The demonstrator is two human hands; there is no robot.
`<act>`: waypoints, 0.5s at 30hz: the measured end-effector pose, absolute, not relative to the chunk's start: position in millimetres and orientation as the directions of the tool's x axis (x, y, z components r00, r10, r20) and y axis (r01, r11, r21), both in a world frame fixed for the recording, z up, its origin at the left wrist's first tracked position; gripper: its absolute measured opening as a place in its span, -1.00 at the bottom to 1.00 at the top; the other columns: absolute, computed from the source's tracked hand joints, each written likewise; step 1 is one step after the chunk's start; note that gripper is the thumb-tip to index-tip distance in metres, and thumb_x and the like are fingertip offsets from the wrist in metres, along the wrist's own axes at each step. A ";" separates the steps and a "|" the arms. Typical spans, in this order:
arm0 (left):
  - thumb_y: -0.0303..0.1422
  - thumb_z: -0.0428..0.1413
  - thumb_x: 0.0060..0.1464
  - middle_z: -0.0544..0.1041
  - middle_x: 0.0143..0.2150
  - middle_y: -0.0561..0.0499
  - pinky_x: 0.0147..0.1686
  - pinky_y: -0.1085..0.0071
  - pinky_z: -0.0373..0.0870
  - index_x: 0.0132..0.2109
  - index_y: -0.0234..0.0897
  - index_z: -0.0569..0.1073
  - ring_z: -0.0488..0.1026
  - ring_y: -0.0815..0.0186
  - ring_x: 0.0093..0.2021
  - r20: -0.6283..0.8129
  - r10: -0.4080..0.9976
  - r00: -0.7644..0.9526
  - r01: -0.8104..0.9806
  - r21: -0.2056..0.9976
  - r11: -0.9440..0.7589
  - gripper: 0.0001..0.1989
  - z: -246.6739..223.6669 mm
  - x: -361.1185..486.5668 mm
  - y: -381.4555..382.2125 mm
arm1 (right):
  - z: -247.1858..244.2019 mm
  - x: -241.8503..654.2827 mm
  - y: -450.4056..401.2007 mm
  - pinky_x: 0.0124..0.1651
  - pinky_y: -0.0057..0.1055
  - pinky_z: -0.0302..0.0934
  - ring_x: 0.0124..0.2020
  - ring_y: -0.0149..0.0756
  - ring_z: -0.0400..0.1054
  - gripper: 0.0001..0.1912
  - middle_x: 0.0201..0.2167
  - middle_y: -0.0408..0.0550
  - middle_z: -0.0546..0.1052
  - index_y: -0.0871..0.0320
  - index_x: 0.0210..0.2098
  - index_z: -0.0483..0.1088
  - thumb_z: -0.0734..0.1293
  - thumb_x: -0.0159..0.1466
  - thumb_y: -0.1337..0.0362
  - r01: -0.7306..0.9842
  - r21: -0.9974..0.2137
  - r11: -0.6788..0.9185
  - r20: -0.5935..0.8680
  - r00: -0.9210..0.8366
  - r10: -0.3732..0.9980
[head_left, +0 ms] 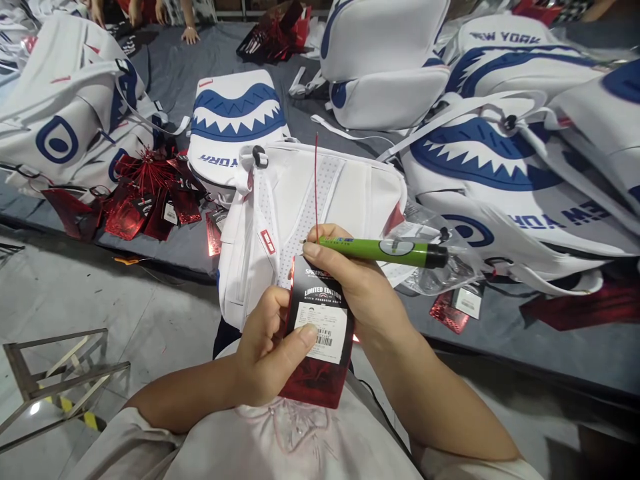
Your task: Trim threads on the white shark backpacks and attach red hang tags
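My left hand pinches a black and red hang tag, its thumb lying on the white barcode sticker. My right hand is closed at the tag's top edge. It holds a green pen sideways, dark end to the right. A thin red tag string rises upright from its fingertips; the string's lower end is hidden by the fingers. Just beyond my hands a white backpack lies with its straps facing up, a small red label on one strap.
White and blue backpacks crowd the grey-covered table, with more at the left. A heap of red tags lies near its front edge. Clear plastic sits at the right. A metal frame stands on the floor. Other people's hands rest across the table.
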State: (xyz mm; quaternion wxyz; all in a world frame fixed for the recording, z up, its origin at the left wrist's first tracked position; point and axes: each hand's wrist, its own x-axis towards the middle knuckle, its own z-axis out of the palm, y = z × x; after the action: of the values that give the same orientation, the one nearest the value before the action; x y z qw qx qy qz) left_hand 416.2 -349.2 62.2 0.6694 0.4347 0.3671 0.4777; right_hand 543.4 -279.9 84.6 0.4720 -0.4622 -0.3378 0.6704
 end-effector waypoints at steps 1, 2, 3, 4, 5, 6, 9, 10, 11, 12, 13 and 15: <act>-0.31 0.08 0.20 0.37 -0.42 0.11 -0.43 0.50 0.32 -0.21 -0.20 0.23 0.31 0.43 -0.46 -0.082 0.959 0.271 -0.316 0.933 0.169 -0.86 62.1 415.9 -349.0 | 84.4 543.2 -279.8 -0.46 -0.46 0.09 -0.52 -0.43 0.16 -0.76 -0.52 -0.25 0.31 0.07 -0.34 0.33 0.45 0.08 0.17 -0.318 -0.890 -0.326 -0.302 -0.125 0.945; -0.30 0.09 0.20 0.37 -0.42 0.11 -0.44 0.50 0.32 -0.21 -0.20 0.23 0.31 0.43 -0.46 -0.086 0.960 0.266 -0.313 0.934 0.170 -0.85 62.0 415.7 -348.8 | 84.0 543.0 -279.7 -0.46 -0.47 0.09 -0.52 -0.43 0.15 -0.76 -0.52 -0.25 0.32 0.07 -0.34 0.33 0.45 0.08 0.17 -0.316 -0.891 -0.326 -0.302 -0.124 0.945; -0.29 0.09 0.19 0.36 -0.43 0.11 -0.44 0.51 0.32 -0.22 -0.20 0.24 0.31 0.43 -0.46 -0.091 0.960 0.263 -0.310 0.935 0.173 -0.84 61.8 415.4 -348.6 | 83.6 542.8 -279.5 -0.46 -0.47 0.09 -0.52 -0.43 0.15 -0.75 -0.52 -0.25 0.32 0.07 -0.33 0.33 0.45 0.08 0.16 -0.312 -0.892 -0.326 -0.303 -0.123 0.945; -0.29 0.10 0.19 0.36 -0.43 0.11 -0.44 0.51 0.32 -0.22 -0.20 0.24 0.31 0.43 -0.46 -0.094 0.961 0.262 -0.309 0.935 0.175 -0.83 61.5 415.3 -348.4 | 83.2 542.5 -279.4 -0.46 -0.47 0.09 -0.52 -0.43 0.15 -0.75 -0.52 -0.25 0.31 0.07 -0.33 0.33 0.45 0.08 0.16 -0.311 -0.893 -0.327 -0.303 -0.123 0.945; -0.29 0.10 0.19 0.36 -0.43 0.11 -0.44 0.51 0.32 -0.22 -0.20 0.24 0.30 0.43 -0.47 -0.096 0.960 0.261 -0.309 0.934 0.177 -0.83 61.3 415.1 -348.3 | 82.7 542.2 -279.1 -0.47 -0.46 0.09 -0.52 -0.43 0.15 -0.75 -0.52 -0.25 0.31 0.07 -0.33 0.33 0.45 0.08 0.16 -0.311 -0.892 -0.328 -0.304 -0.123 0.945; -0.29 0.10 0.19 0.35 -0.43 0.12 -0.44 0.51 0.32 -0.22 -0.20 0.24 0.29 0.44 -0.48 -0.098 0.960 0.261 -0.311 0.933 0.180 -0.84 61.1 415.0 -348.2 | 82.4 541.9 -278.9 -0.47 -0.46 0.09 -0.52 -0.43 0.15 -0.75 -0.52 -0.25 0.31 0.07 -0.34 0.33 0.45 0.08 0.15 -0.312 -0.891 -0.329 -0.305 -0.124 0.944; -0.30 0.10 0.19 0.35 -0.44 0.13 -0.44 0.52 0.32 -0.22 -0.20 0.24 0.25 0.47 -0.51 -0.100 0.961 0.258 -0.316 0.931 0.182 -0.84 60.6 414.9 -347.5 | 81.8 540.9 -278.0 -0.47 -0.47 0.09 -0.53 -0.43 0.14 -0.75 -0.52 -0.25 0.31 0.07 -0.34 0.32 0.45 0.08 0.16 -0.317 -0.888 -0.334 -0.309 -0.128 0.942; -0.30 0.11 0.19 0.35 -0.44 0.13 -0.44 0.52 0.32 -0.22 -0.20 0.24 0.25 0.47 -0.51 -0.101 0.962 0.254 -0.316 0.931 0.181 -0.84 60.4 414.9 -347.2 | 81.8 540.6 -277.7 -0.47 -0.48 0.09 -0.52 -0.44 0.14 -0.75 -0.52 -0.25 0.31 0.07 -0.34 0.32 0.45 0.08 0.17 -0.317 -0.888 -0.335 -0.310 -0.128 0.942; -0.30 0.11 0.18 0.35 -0.44 0.13 -0.44 0.52 0.32 -0.23 -0.21 0.24 0.25 0.47 -0.51 -0.102 0.962 0.252 -0.314 0.932 0.181 -0.84 60.0 414.8 -346.9 | 81.7 540.4 -277.4 -0.47 -0.48 0.09 -0.52 -0.44 0.14 -0.75 -0.52 -0.25 0.31 0.08 -0.34 0.32 0.45 0.08 0.17 -0.316 -0.888 -0.336 -0.310 -0.129 0.942; -0.30 0.11 0.18 0.35 -0.44 0.13 -0.44 0.52 0.32 -0.23 -0.21 0.24 0.25 0.47 -0.51 -0.099 0.964 0.248 -0.314 0.933 0.177 -0.83 59.5 414.8 -346.5 | 81.6 540.3 -277.2 -0.47 -0.49 0.09 -0.52 -0.44 0.14 -0.75 -0.52 -0.25 0.31 0.08 -0.34 0.32 0.45 0.08 0.17 -0.315 -0.888 -0.336 -0.310 -0.130 0.942; -0.30 0.11 0.18 0.36 -0.44 0.13 -0.44 0.53 0.32 -0.22 -0.21 0.24 0.26 0.47 -0.50 -0.093 0.964 0.248 -0.317 0.933 0.171 -0.83 58.7 414.7 -346.2 | 81.3 540.3 -277.0 -0.47 -0.49 0.09 -0.52 -0.44 0.14 -0.74 -0.52 -0.25 0.31 0.08 -0.34 0.31 0.45 0.08 0.17 -0.317 -0.887 -0.336 -0.310 -0.132 0.942; -0.32 0.10 0.19 0.37 -0.42 0.12 -0.44 0.54 0.32 -0.21 -0.21 0.25 0.27 0.47 -0.49 -0.078 0.965 0.251 -0.333 0.929 0.162 -0.85 57.0 414.5 -345.8 | 80.4 540.4 -276.6 -0.48 -0.50 0.09 -0.52 -0.45 0.14 -0.73 -0.52 -0.26 0.31 0.09 -0.33 0.31 0.45 0.08 0.17 -0.322 -0.885 -0.336 -0.307 -0.138 0.942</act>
State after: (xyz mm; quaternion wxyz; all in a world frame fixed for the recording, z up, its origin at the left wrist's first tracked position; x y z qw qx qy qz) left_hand 414.5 -345.8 57.0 0.6659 0.4265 0.3706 0.4872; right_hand 540.4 -276.6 80.4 0.4679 -0.4603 -0.3363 0.6753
